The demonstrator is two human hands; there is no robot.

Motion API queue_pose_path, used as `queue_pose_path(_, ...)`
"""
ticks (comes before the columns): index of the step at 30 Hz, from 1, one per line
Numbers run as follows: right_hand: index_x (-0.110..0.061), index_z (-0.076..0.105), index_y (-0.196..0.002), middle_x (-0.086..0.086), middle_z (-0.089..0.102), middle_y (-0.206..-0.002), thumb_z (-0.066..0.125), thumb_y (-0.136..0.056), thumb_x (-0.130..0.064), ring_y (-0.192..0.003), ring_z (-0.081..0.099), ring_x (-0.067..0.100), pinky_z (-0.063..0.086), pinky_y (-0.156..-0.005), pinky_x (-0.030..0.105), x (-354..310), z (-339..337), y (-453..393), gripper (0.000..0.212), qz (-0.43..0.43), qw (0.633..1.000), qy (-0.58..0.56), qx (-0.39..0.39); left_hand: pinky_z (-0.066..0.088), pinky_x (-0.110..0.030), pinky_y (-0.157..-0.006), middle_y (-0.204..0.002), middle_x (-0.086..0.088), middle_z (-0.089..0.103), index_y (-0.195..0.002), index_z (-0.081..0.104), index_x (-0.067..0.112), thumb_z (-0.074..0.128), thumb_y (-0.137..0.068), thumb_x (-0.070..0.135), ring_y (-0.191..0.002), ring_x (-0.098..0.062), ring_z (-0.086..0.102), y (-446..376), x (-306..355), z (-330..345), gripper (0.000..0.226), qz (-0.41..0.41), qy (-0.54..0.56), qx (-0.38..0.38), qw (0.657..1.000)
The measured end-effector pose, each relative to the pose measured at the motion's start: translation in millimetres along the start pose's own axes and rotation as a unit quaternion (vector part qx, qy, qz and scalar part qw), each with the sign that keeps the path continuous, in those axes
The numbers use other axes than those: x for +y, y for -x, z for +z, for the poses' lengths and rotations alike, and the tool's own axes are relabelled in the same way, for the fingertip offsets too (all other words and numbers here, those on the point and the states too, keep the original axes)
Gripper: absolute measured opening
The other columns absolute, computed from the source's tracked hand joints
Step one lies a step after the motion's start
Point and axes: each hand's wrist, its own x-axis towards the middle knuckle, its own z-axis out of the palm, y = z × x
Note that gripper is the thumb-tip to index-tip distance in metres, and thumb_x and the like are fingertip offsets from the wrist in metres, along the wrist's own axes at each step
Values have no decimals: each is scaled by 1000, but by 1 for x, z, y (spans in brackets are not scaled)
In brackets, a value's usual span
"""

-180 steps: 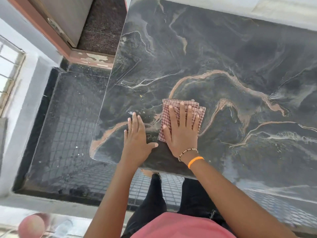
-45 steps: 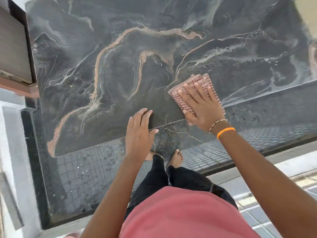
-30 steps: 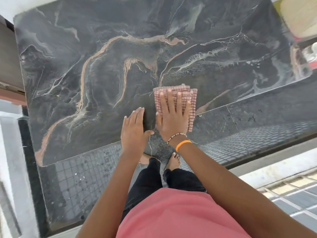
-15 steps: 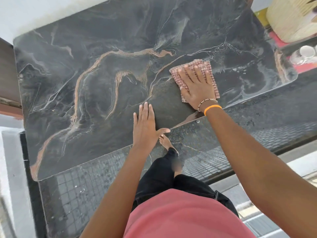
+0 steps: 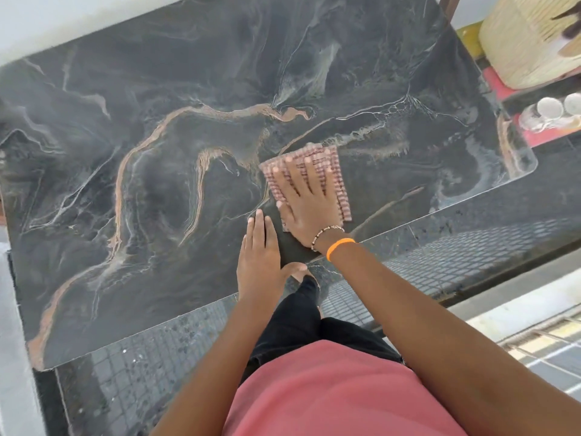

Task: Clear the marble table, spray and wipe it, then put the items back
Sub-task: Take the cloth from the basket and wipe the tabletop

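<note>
The dark marble table (image 5: 163,171) with orange and white veins fills most of the view, bare of items. A folded pink checked cloth (image 5: 341,184) lies flat on it near the front edge, right of centre. My right hand (image 5: 309,202) presses down on the cloth with fingers spread, blurred by motion. My left hand (image 5: 259,262) rests flat on the marble at the front edge, just left of the cloth, holding nothing.
A woven cream basket (image 5: 531,39) and several small white cups (image 5: 553,111) sit on a red surface beyond the table's right end. Dark tiled floor (image 5: 151,360) lies below the front edge. A white wall (image 5: 63,17) borders the far side.
My right hand has slid the cloth left and a little toward me since half a second ago. My left hand stays flat at the front edge.
</note>
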Motion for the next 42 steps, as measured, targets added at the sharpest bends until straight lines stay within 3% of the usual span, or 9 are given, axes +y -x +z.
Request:
queue_pose_path(3, -35, 13, -148, -6, 9, -160, 33, -94, -43, -147, 6, 25, 0, -116, 51, -5, -10, -42, 58, -140, 989, 27, -46, 8, -37, -118, -158, -14, 5, -148, 5, 2, 48, -76, 68, -146, -27, 6, -2, 3, -5, 106, -6, -7, 4, 1000)
queue_pose_path(6, -37, 12, -148, -8, 11, -159, 33, -94, -44, -147, 8, 22, 1, -117, 48, 18, -22, -73, 58, -156, 985, 55, -44, 5, -40, -118, -158, -13, 5, -148, 2, 3, 42, -78, 70, -146, -27, 5, -21, 11, -16, 105, -6, 1, 8, 1000)
queue_pose_path(10, -36, 12, -148, -9, 12, -159, 30, -95, -43, -147, 8, 21, 0, -116, 47, 73, -41, -90, 57, -36, 998, 51, 1, -1, -42, -117, -158, -15, -9, -147, -7, 3, 46, -79, 67, -145, -29, -9, -70, 21, -35, 108, 27, -36, -4, 999)
queue_pose_path(16, -33, 13, -149, -5, 12, -160, 25, -89, -44, -147, 8, 24, 3, -117, 49, 184, -67, -59, 62, 174, 984, 28, 34, 1, -45, -117, -157, -13, -13, -147, -7, 4, 61, -75, 58, -145, -28, -11, -121, 35, -51, 113, 59, -9, -54, 997)
queue_pose_path(21, -31, 12, -149, -1, 9, -160, 21, -88, -43, -147, 6, 30, 0, -116, 54, 159, -56, -31, 63, 260, 965, -2, 37, 3, -44, -117, -157, -13, -17, -147, -9, 4, 61, -75, 56, -145, -27, -13, -124, 33, -51, 113, 61, 3, -70, 996)
queue_pose_path(25, -33, 10, -149, -1, 8, -160, 12, -88, -46, -147, 4, 29, -3, -115, 52, 104, -46, -44, 62, 149, 989, 12, -1, 3, -45, -117, -156, -14, -18, -146, -11, 3, 61, -75, 56, -145, -28, -13, -126, 37, -53, 114, 53, 2, -88, 995)
queue_pose_path(30, -35, 11, -148, -4, 10, -160, 27, -93, -41, -147, 7, 27, -1, -115, 53, 66, -42, -117, 58, -8, 999, 38, -11, 4, -43, -117, -156, -13, -20, -146, -12, 4, 59, -76, 58, -145, -27, -14, -127, 37, -53, 114, 51, -9, -89, 995)
queue_pose_path(37, -34, 15, -148, -6, 14, -159, 31, -92, -36, -146, 13, 25, 2, -117, 50, 81, -61, -178, 58, -51, 998, 44, 5, -1, -43, -117, -155, -13, -22, -148, -9, 8, 63, -73, 60, -144, -29, -18, -123, 67, -58, 116, 9, 55, -60, 997)
queue_pose_path(42, -32, 16, -148, -5, 15, -159, 30, -93, -35, -147, 12, 25, 3, -117, 50, 150, -78, -176, 57, 11, 999, 29, 32, -6, -43, -116, -155, -12, -24, -147, -11, 11, 66, -73, 56, -143, -27, -22, -129, 119, -54, 116, 42, 72, -69, 994)
